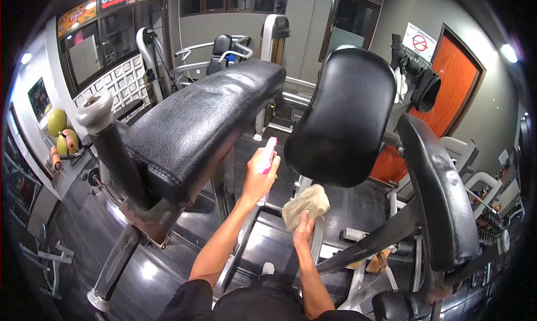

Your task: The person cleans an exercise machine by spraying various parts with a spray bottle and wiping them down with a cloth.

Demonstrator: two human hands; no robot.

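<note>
My left hand [260, 173] is closed around a pink and white bottle [269, 153], held upright between the two black pads at the centre. In my right hand [303, 229] is a crumpled beige cloth [306, 206], just below the lower edge of the black seat pad [347, 114]. The cloth hides part of the metal frame beneath that pad. To the left of my hands lies a long black padded cushion [201, 119] with a shiny surface. Neither hand touches a pad that I can see.
A curved black pad [439, 192] stands at the right. A grey-capped post [95, 111] rises at the left. Metal frame bars run below my hands over the dark floor [151, 265]. Farther back are other gym machines, an orange door [450, 91] and yellow-green balls [57, 122].
</note>
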